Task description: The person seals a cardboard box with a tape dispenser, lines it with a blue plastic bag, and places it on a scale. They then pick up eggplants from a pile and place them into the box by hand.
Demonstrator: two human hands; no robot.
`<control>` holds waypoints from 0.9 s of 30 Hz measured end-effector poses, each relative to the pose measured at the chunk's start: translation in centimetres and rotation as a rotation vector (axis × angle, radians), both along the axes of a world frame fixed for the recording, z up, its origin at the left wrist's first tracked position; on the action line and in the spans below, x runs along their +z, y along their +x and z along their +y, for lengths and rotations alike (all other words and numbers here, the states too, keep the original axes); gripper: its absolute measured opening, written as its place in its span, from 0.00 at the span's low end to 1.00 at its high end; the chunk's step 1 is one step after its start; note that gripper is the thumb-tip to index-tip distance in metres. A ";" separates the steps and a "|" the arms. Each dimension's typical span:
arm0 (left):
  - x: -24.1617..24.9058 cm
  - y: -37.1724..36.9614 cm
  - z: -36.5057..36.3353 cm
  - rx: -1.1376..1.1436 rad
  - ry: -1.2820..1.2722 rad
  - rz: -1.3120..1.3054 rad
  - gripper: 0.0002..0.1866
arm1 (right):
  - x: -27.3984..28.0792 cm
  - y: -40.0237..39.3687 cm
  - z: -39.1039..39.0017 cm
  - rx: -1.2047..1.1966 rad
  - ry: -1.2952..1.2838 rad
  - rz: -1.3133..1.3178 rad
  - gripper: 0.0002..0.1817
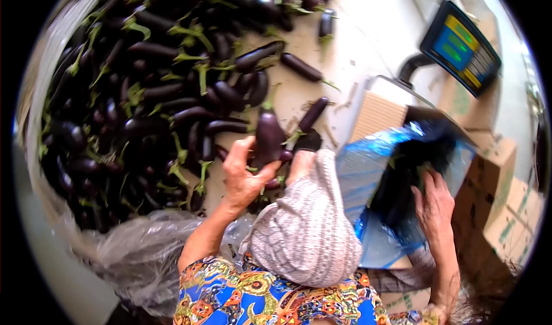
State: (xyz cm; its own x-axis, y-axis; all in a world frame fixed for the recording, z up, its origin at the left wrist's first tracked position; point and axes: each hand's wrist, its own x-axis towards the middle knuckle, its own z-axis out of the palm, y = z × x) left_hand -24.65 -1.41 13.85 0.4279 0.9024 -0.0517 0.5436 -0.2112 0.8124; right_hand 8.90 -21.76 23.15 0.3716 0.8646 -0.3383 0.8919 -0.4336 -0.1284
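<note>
My left hand (244, 172) is closed around the lower end of a plump purple eggplant (268, 134), its green stem pointing away from me. Beside it lie several other eggplants, one of them a slim dark eggplant (313, 113) near my black shoe (308, 140). On the right, my right hand (435, 203) reaches into a cardboard box lined with blue plastic film (368, 169). Its thumb and fingers are apart, over the dark eggplants (397, 181) inside. The fingertips partly blend into the shadow there.
A large eggplant pile (155, 89) covers the left side. Crumpled clear plastic (138, 256) lies at its near edge. A scale display (462, 48) stands beyond the box, and cardboard cartons (500, 175) are at the right. My bent knee (310, 233) in grey knit fabric sits between my arms.
</note>
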 end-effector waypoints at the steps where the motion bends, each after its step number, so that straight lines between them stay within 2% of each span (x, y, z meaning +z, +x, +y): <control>1: 1.2 0.2 0.3 0.023 -0.093 0.085 0.28 | 0.0 0.3 -0.2 -0.009 -0.005 -0.013 0.23; 2: 2.1 0.9 1.0 0.008 -0.076 0.000 0.27 | 0.2 0.4 -0.1 0.010 0.069 -0.045 0.23; 3: 1.8 1.0 1.6 0.033 -0.217 -0.085 0.30 | 0.4 0.6 -0.3 0.004 0.069 -0.063 0.21; 4: 3.0 2.4 1.9 0.080 -0.352 -0.383 0.36 | 0.6 0.7 -0.3 -0.036 0.041 -0.068 0.18; 5: 4.7 4.3 2.8 0.075 -0.339 -0.442 0.40 | 0.4 0.9 -0.8 -0.033 0.044 -0.069 0.15; 7: 6.9 7.8 4.3 -0.097 -0.254 -0.615 0.47 | 0.7 0.6 -1.3 -0.048 0.040 -0.058 0.13; 8: 8.8 10.0 4.2 -0.133 -0.222 -0.609 0.50 | 1.1 0.4 -1.4 -0.073 0.006 -0.049 0.13; 10: 10.8 13.4 3.5 -0.313 -0.300 -0.735 0.47 | 1.7 0.5 -2.0 -0.084 -0.004 -0.032 0.13; 14: 11.5 18.0 0.3 -0.896 -0.482 -0.563 0.39 | 1.3 0.9 -3.6 -0.125 -0.013 0.009 0.13; 15: 11.0 19.3 -0.7 -0.993 -0.415 -0.505 0.38 | 0.7 0.9 -4.0 -0.128 0.002 0.021 0.13; 17: 9.6 21.2 -3.3 -1.094 -0.519 -0.355 0.37 | -0.4 0.8 -4.2 -0.159 0.030 0.052 0.11; 19: 7.7 22.5 -5.2 -1.104 -0.519 -0.262 0.34 | -2.8 1.1 -4.7 -0.137 -0.003 0.047 0.10; 21: 6.1 24.1 -5.7 -1.043 -0.320 -0.191 0.34 | -3.4 1.0 -4.2 -0.142 -0.110 0.016 0.09; 22: 4.9 25.0 -5.5 -1.003 -0.234 -0.169 0.34 | -3.7 1.0 -4.0 -0.113 -0.082 0.009 0.08; 24: 4.8 27.2 -4.2 -1.010 -0.239 0.189 0.36 | -3.1 1.1 -3.4 -0.146 -0.081 0.042 0.06; 25: 2.7 27.7 -4.1 -1.037 -0.083 0.193 0.34 | -2.6 1.2 -3.6 -0.127 -0.049 0.021 0.06; 27: 0.3 28.1 -5.2 -1.123 0.334 0.397 0.31 | -1.8 1.3 -3.9 -0.088 0.012 -0.020 0.06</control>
State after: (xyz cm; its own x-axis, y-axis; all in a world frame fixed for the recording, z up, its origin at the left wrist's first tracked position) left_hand 3.47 -6.64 14.15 0.9805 0.0391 -0.1924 0.1235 -0.8846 0.4497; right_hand 10.22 -25.65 21.36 0.4525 0.8323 -0.3203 0.8530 -0.5087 -0.1165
